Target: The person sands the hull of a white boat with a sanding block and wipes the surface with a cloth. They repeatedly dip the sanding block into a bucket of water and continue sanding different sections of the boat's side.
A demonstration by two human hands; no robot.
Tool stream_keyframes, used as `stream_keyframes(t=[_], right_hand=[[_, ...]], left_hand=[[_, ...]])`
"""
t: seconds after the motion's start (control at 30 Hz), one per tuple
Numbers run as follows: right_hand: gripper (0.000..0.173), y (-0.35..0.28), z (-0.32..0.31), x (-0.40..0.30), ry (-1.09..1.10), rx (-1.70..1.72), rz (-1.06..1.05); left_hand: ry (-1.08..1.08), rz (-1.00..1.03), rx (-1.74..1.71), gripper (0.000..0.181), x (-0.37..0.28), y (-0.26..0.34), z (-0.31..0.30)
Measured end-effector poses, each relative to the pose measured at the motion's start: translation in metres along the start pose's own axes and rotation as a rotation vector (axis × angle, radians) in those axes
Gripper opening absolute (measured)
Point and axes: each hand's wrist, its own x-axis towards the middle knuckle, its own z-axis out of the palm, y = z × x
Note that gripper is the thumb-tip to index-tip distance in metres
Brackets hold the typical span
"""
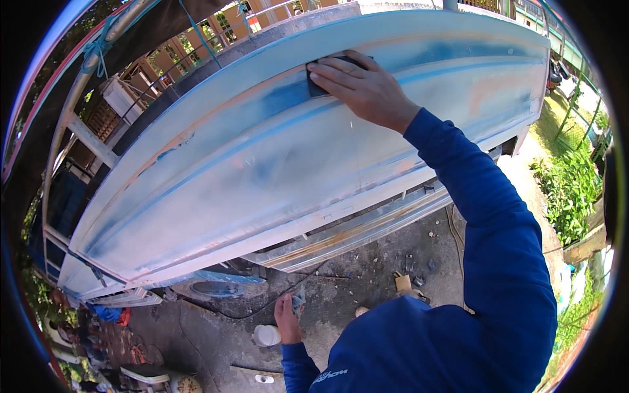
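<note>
My right hand (pixel 366 91) lies flat, with fingers spread, over a dark sheet of what looks like sandpaper (pixel 318 87), pressing it on a blue patch of the hull's side. The boat hull (pixel 275 162) is whitish, with worn blue stripes, orange-tinted patches and a long raised ridge. Low in front of me, apart from the hull, my left hand (pixel 287 319) pinches a crumpled greyish cloth or sheet (pixel 298 303); its exact material cannot be told. Just left of that hand, a white round container (pixel 267 335) stands on the ground.
Beneath the hull runs a long metal beam (pixel 354 236). A cord (pixel 245 314) crosses the stained concrete floor, where small scraps (pixel 409 263) lie. A metal pipe frame (pixel 64 113) rises at the left. Green plants (pixel 570 196) and a wire fence (pixel 572 118) are at the right.
</note>
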Motion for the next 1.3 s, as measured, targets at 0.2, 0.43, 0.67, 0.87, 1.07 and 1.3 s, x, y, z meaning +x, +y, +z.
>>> stream_keyframes(t=[0.2, 0.43, 0.67, 0.87, 1.07, 1.3], right_hand=[[0.045, 0.062, -0.046, -0.106, -0.027, -0.01, 0.567], [0.044, -0.069, -0.074, -0.209, -0.204, 0.594, 0.94], [0.046, -0.156, -0.174, -0.406, -0.533, 0.625, 1.44], [0.035, -0.129, -0.234, -0.496, -0.01, 1.019, 2.255], [0.037, -0.06, -0.21, -0.439, 0.234, 1.281, 2.095], [0.041, 0.033, -0.156, -0.279, 0.275, 1.543, 1.551]], left_hand=[[0.118, -0.04, -0.653, 0.034, 0.001, 0.034, -0.003], [0.125, 0.897, -0.56, 0.05, 0.085, 0.256, 0.135], [0.422, 0.868, -0.714, 0.058, 0.102, 0.393, 0.289], [0.356, 0.82, -0.599, 0.068, 0.057, 0.348, 0.449], [0.238, 0.817, -0.497, 0.069, 0.004, 0.3, 0.574], [-0.524, 0.504, -0.709, 0.035, -0.034, 0.262, 0.564]])
